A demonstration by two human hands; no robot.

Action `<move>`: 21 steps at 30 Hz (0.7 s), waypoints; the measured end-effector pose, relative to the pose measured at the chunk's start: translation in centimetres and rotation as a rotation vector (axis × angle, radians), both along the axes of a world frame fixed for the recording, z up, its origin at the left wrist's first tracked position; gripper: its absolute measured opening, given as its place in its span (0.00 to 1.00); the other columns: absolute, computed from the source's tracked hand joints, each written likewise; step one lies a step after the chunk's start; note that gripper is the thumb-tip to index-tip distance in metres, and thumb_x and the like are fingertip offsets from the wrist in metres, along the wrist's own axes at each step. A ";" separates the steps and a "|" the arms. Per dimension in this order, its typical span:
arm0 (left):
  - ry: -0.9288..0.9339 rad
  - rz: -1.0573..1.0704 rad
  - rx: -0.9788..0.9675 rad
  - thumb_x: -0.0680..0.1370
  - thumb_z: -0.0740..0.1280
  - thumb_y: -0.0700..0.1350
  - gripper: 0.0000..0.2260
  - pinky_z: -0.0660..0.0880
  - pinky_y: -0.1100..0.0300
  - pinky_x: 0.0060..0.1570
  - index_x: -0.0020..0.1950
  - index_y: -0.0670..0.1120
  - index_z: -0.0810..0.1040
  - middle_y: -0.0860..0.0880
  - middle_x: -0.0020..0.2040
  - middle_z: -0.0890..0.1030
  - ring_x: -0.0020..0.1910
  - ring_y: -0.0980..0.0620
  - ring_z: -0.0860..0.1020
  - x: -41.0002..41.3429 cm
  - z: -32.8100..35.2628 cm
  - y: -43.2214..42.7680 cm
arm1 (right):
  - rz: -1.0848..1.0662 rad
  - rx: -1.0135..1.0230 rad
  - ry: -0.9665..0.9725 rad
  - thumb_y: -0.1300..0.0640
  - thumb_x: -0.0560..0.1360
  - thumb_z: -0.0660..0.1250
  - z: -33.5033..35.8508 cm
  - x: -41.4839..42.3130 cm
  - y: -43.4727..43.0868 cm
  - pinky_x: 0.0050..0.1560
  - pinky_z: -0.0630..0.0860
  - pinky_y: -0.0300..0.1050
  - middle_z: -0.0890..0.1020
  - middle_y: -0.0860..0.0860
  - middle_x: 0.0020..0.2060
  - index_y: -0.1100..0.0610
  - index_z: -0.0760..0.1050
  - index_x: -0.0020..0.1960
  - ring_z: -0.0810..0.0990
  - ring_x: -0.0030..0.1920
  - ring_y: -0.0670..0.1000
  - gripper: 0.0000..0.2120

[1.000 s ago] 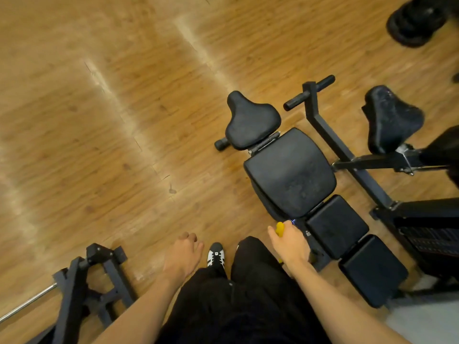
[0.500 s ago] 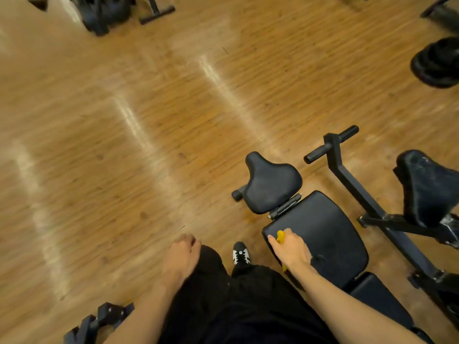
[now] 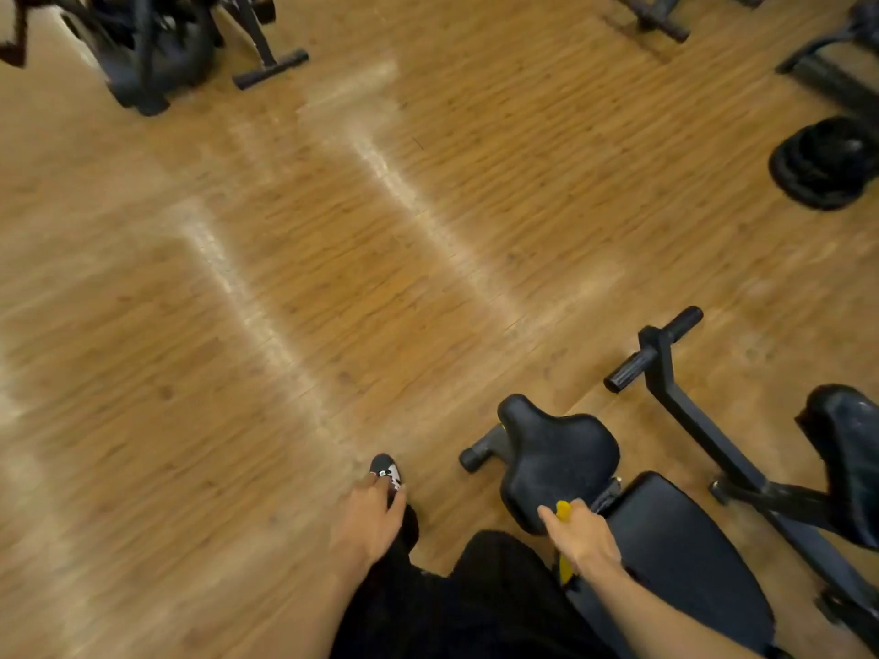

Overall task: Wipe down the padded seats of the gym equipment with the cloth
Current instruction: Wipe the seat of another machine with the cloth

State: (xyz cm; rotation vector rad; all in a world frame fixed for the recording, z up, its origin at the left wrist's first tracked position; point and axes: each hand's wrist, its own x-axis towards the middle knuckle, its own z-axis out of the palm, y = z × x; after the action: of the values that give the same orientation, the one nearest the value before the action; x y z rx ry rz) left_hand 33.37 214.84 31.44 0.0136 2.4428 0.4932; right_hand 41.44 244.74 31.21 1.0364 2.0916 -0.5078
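Note:
My right hand grips a yellow cloth; bits of yellow stick out above and below the fist. It hovers over the near end of a black padded saddle seat and beside a larger black pad of the same bench. A second black padded seat stands at the right edge. My left hand hangs loose and holds nothing, above my black trousers and my shoe.
A black frame with a roller handle runs between the two seats. Stacked weight plates lie on the wooden floor at the right. Dark machines stand at the top left, and another base at the top right.
The view has tilted up and forward, so the bench has slid down the frame. My right hand with the cloth has gone from the large pad's edge to the saddle seat. My left hand stays loose.

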 end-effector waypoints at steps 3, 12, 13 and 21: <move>0.047 -0.079 0.066 0.84 0.58 0.55 0.16 0.74 0.52 0.49 0.50 0.46 0.80 0.49 0.47 0.78 0.48 0.47 0.78 -7.6 0.3 0.1 | -0.034 0.004 0.065 0.35 0.77 0.60 1.1 -6.5 -1.6 0.48 0.78 0.50 0.80 0.57 0.59 0.58 0.69 0.68 0.80 0.57 0.59 0.30; -0.117 -0.081 0.086 0.84 0.60 0.50 0.16 0.75 0.50 0.48 0.43 0.43 0.78 0.46 0.42 0.79 0.43 0.47 0.77 -24.9 -0.9 1.0 | -0.179 -0.017 0.231 0.39 0.78 0.60 3.1 -24.6 -2.1 0.39 0.77 0.48 0.79 0.49 0.38 0.48 0.65 0.38 0.78 0.39 0.53 0.16; -0.135 -0.099 0.068 0.85 0.59 0.50 0.16 0.75 0.51 0.48 0.44 0.43 0.79 0.46 0.43 0.79 0.43 0.47 0.77 -27.0 -0.8 1.3 | -0.211 -0.022 0.223 0.40 0.78 0.60 2.4 -25.7 -1.3 0.40 0.76 0.47 0.78 0.50 0.39 0.48 0.65 0.38 0.77 0.39 0.53 0.16; -0.103 -0.281 0.029 0.85 0.59 0.50 0.14 0.69 0.58 0.49 0.54 0.45 0.81 0.51 0.50 0.79 0.49 0.51 0.75 -45.8 3.2 11.7 | -0.440 -0.030 0.169 0.32 0.74 0.56 -0.6 -35.1 6.6 0.42 0.77 0.47 0.80 0.51 0.44 0.55 0.75 0.53 0.77 0.42 0.53 0.27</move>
State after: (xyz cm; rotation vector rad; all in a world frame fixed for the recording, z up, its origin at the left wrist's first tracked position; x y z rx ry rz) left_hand -12.38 226.57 34.67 0.3310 2.2852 0.3928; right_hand 6.35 251.38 30.56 1.4892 1.9898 -0.8652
